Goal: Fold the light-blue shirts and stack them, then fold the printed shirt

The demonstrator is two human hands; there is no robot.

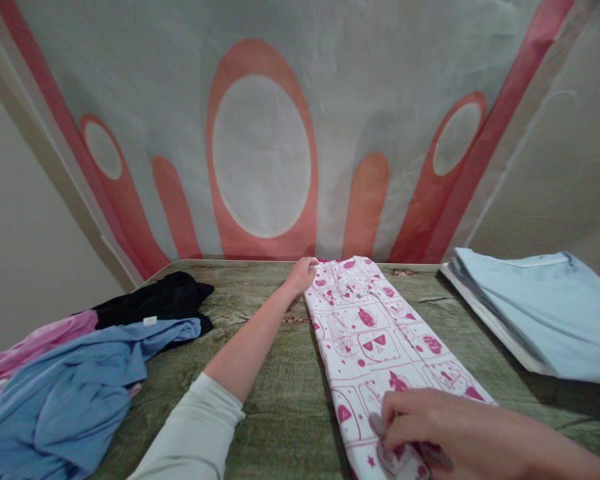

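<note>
A white garment (375,347) with a pink cartoon print lies on the wood-patterned table, folded into a long strip that runs from the back edge toward me. My left hand (301,275) reaches to its far left corner, with the fingers closed on the edge there. Close to me, my right hand (420,427) pinches the fabric at the near end, which is bunched and lifted under the fingers. The lowest part of the garment runs out of view, and its exact kind cannot be made out.
On the left lies a loose heap with a blue garment (75,393), a black garment (155,297) and a pink garment (55,337). A stack of folded clothes, a light blue shirt (545,307) on top, sits at the right. Behind the table (260,333) hangs a grey and orange printed sheet (330,100).
</note>
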